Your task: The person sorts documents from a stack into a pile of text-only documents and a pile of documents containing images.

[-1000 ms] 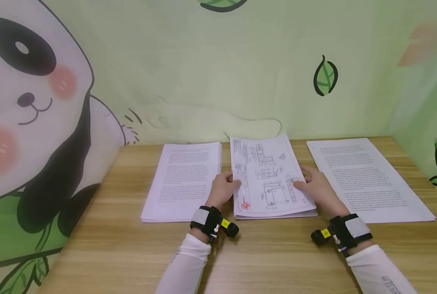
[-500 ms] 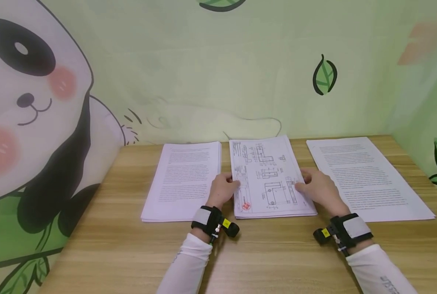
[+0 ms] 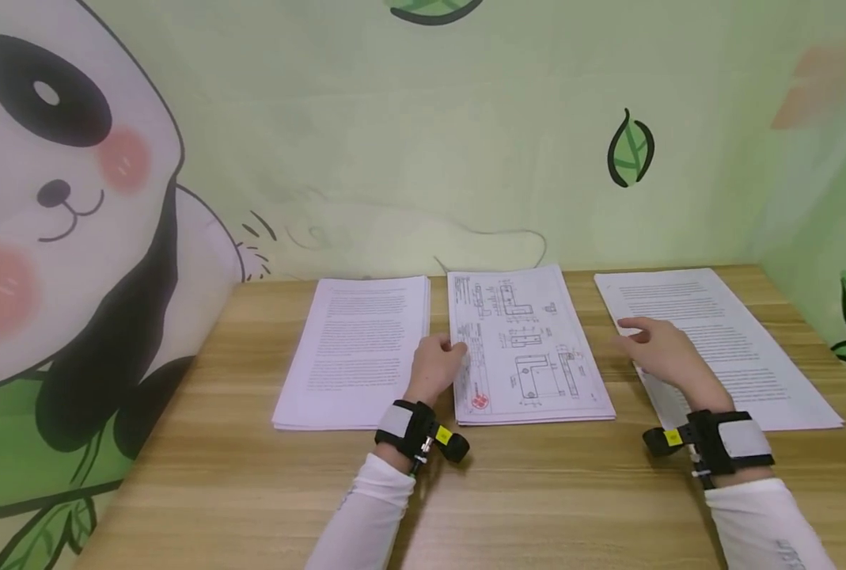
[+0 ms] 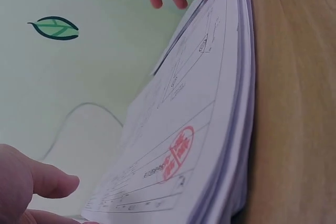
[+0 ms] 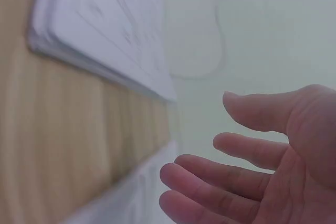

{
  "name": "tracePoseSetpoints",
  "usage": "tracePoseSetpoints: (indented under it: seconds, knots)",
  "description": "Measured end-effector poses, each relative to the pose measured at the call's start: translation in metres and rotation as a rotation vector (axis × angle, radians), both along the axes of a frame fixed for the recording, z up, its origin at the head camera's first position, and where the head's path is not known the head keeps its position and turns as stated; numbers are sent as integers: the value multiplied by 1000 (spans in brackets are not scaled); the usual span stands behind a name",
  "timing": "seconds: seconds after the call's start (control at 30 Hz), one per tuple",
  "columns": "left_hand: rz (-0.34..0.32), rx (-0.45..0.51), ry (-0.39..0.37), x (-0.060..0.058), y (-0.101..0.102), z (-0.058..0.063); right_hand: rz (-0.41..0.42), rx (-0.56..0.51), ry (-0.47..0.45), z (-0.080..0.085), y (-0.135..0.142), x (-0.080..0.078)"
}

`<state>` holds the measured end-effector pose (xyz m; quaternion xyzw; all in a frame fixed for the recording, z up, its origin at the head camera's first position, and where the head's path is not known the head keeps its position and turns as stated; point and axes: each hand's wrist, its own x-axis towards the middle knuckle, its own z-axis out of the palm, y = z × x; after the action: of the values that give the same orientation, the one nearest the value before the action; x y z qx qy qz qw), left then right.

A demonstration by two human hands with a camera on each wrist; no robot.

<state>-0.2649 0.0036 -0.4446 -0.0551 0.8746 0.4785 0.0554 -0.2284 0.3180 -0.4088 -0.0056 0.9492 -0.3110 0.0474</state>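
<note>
A stack of printed drawings point(image 3: 529, 348) lies in the middle of the table, its top sheet showing line diagrams and a red stamp point(image 4: 178, 153). My left hand point(image 3: 437, 366) is at the stack's left edge. In the left wrist view its thumb point(image 4: 55, 182) stands off the paper, with fingers low at the edge. My right hand point(image 3: 668, 356) hovers by the left edge of the right-hand stack of text pages point(image 3: 736, 364), holding nothing. The right wrist view shows its fingers point(image 5: 226, 179) loosely extended and apart from the drawings.
Another stack of text pages point(image 3: 358, 356) lies to the left, close beside the drawings. All three stacks rest on a wood-grain table point(image 3: 536, 499). Behind rises a green wall point(image 3: 394, 142) with a cartoon panda point(image 3: 73, 182).
My right hand has let go of the drawings' right edge and moved right. The drawings' top sheets have settled flatter and evener. My left hand has stayed nearly in place.
</note>
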Motion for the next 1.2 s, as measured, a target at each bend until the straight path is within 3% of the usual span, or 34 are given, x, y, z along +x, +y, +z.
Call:
tracePoseSetpoints:
  seconds: [0.13, 0.27, 0.37, 0.57, 0.77, 1.03, 1.2]
  knots:
    - [1, 3, 23, 0, 1, 3, -51, 23, 27, 8, 34, 5]
    - [-23, 71, 54, 1, 4, 5, -129, 62, 27, 9, 70, 12]
    - [-60, 123, 66, 3, 10, 5, -197, 33, -27, 4, 94, 16]
    - [-182, 131, 69, 13, 29, 5, -374, -12, -104, -17, 128, 22]
    - [-265, 198, 44, 28, 55, 9, -527, 44, -197, -23, 135, 27]
    - [-403, 260, -3, 48, 112, 15, -558, 64, -220, -19, 129, 28]
    - [-430, 359, -125, 59, 141, 10, -555, 41, -162, -20, 125, 28]
